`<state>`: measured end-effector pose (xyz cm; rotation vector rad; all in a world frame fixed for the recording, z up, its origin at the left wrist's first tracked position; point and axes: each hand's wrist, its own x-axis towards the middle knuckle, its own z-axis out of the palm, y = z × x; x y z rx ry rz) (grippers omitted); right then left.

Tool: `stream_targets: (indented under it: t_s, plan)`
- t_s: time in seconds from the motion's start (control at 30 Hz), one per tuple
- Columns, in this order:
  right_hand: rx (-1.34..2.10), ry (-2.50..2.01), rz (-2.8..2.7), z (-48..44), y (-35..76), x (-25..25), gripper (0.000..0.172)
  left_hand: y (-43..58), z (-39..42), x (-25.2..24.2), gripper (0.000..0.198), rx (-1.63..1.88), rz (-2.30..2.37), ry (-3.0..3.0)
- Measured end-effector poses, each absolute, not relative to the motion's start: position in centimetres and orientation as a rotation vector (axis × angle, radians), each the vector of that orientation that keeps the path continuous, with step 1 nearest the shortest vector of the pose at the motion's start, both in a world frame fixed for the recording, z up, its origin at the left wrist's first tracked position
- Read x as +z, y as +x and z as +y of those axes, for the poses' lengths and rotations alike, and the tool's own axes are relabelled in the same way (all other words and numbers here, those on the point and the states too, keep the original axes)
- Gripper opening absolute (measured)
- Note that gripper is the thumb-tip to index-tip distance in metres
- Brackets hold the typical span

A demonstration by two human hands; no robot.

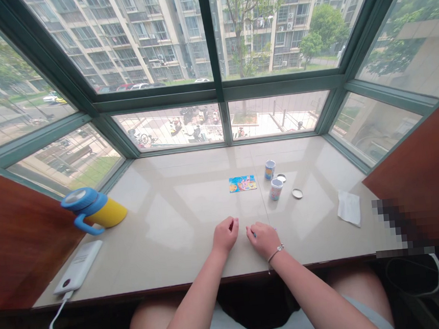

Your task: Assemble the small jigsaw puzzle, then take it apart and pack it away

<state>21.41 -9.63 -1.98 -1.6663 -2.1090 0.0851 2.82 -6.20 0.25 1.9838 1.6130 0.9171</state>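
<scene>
My left hand (225, 234) rests on the pale tabletop near its front edge, fingers curled in, and nothing shows in it. Just to its right, my right hand (265, 239) is closed too. A small bluish bit peeks out by its fingers, too small to name. The two hands are apart. Beyond them lies a colourful cartoon picture card (242, 183), flat on the table. Right of the card stand two small open printed tins, a farther one (269, 170) and a nearer one (276, 191). Their round lids lie beside them, one lid (281, 178) partly behind the nearer tin, another lid (297, 193) farther right.
A yellow jug-like flask with blue lid and handle (112, 213) lies tilted at the left. In front of it is a white power bank (78, 267) with a cable. A folded white tissue (349, 208) lies at the right. Windows (221, 92) border the table's far side.
</scene>
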Motion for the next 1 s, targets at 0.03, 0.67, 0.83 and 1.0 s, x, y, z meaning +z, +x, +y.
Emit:
stream_targets:
  t_s: [0.03, 0.67, 0.83, 1.0]
  plan:
    - [0.08, -1.651, -2.113, -9.6, 21.4, -1.9, 0.041, 2.8, -6.2, 0.2, 0.037, 0.916, 1.611, 1.98]
    - [0.216, -1.587, -2.223, -13.0, 23.5, 1.2, 0.022, 2.7, -6.0, -0.1, 0.037, 0.946, 1.605, 2.016]
    - [0.274, -1.621, -2.186, -12.5, 23.8, 0.1, 0.014, 2.7, -6.1, -0.1, 0.036, 0.957, 1.615, 2.013]
    - [0.218, -1.61, -2.192, -12.3, 23.6, -1.1, 0.019, 2.7, -6.1, -0.2, 0.038, 0.942, 1.622, 2.017]
